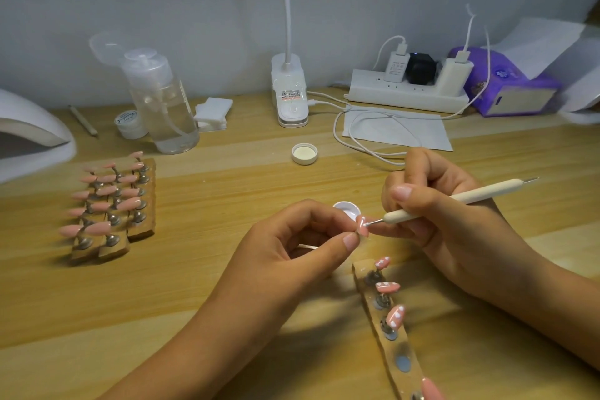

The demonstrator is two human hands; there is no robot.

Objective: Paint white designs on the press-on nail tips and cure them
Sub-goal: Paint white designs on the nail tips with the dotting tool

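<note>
Nail tip (362, 228) under dotting pen (487, 191); both hands engaged over wooden surface (227, 191).
Left hand (305, 237): thumb and fingers pinched on the pink tip, held just above the surface. Right hand (431, 204): fingers closed round the pen, its metal point touching the tip's face. White paint pot (346, 211): just behind the tip. Near strip (394, 351): three pink tips with white marks (388, 286), one plain at the frame edge. Left rack (143, 201): rows of plain pink tips. Curing lamp (29, 127): far left.
</note>
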